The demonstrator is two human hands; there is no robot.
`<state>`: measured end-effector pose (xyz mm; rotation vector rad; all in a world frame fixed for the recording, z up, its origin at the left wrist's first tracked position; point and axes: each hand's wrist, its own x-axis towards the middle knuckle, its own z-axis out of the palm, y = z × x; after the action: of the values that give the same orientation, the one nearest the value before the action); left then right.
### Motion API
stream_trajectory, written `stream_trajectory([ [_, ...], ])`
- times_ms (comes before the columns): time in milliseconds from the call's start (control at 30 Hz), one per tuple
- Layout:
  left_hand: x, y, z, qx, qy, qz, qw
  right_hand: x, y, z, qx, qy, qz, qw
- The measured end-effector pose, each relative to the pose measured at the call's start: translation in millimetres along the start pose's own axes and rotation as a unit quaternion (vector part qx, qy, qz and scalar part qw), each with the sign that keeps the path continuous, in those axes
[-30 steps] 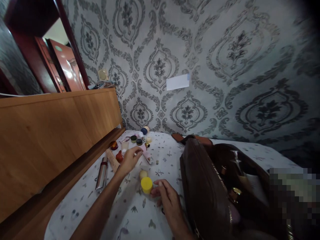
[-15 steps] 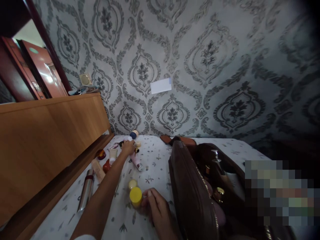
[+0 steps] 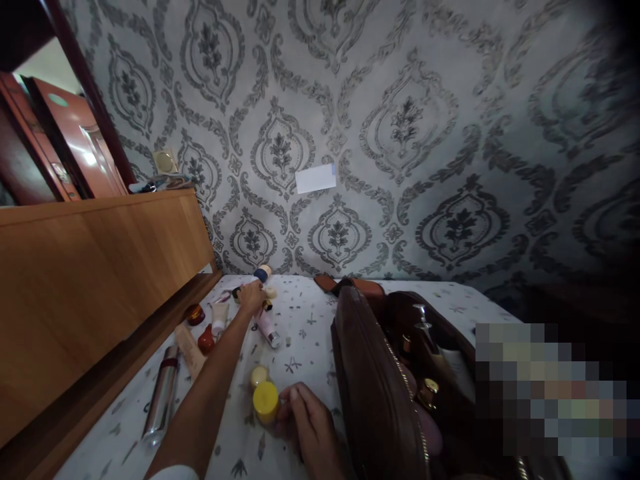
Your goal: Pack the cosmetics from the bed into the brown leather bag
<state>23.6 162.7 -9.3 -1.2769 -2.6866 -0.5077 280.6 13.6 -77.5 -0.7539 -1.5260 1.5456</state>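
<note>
My left hand (image 3: 251, 295) reaches far across the bed, bent down among small cosmetic containers. Its fingers are curled, and what lies under them is hidden. Beside it are a pink tube (image 3: 268, 329) with a silvery cap, a small gold cap (image 3: 267, 305) and a dark blue jar (image 3: 261, 273). Close to me, my right hand (image 3: 311, 420) has its fingers closed at the right side of a jar with a yellow lid (image 3: 265, 400). A small cream-coloured round lid (image 3: 259, 377) sits just beyond that jar.
A brown leather bag (image 3: 367, 380) lies unzipped on the right, with gold-capped bottles (image 3: 429, 393) inside. Along the left lie a silvery cylinder (image 3: 163, 397), a beige tube (image 3: 189, 350), a red bottle (image 3: 205, 340), a white tube (image 3: 219, 317) and an amber jar (image 3: 195, 314), near a wooden board (image 3: 105, 260).
The whole view has shifted slightly, so things appear a little further left and lower. Both hands stay at about the same places among the items.
</note>
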Motion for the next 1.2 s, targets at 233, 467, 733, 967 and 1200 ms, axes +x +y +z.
stream_trajectory([
  [233, -13.5, -14.9, -39.0, -0.102, 0.074, 0.014, 0.992, -0.4, -7.4, -0.4, 0.022, -0.010, 0.030, 0.999],
  [467, -91.0, -38.3, -88.5, -0.232, 0.079, 0.170, 0.954, -0.3, -20.6, -0.8, 0.080, 0.036, 0.051, 0.995],
  [733, -205.6, -28.5, -115.1, -0.387, -0.060, 0.279, 0.877, 2.6, -28.9, 0.9, 0.192, 0.022, 0.084, 0.977],
  [967, -242.7, -25.2, -93.7, -0.348, -0.049, 0.344, 0.871, -0.1, -30.0, 0.7, 0.174, 0.064, 0.123, 0.975],
  [1200, -256.6, -27.7, -89.8, -0.326, -0.001, 0.317, 0.891, -3.5, -35.1, -0.1, 0.098, 0.089, 0.073, 0.988],
])
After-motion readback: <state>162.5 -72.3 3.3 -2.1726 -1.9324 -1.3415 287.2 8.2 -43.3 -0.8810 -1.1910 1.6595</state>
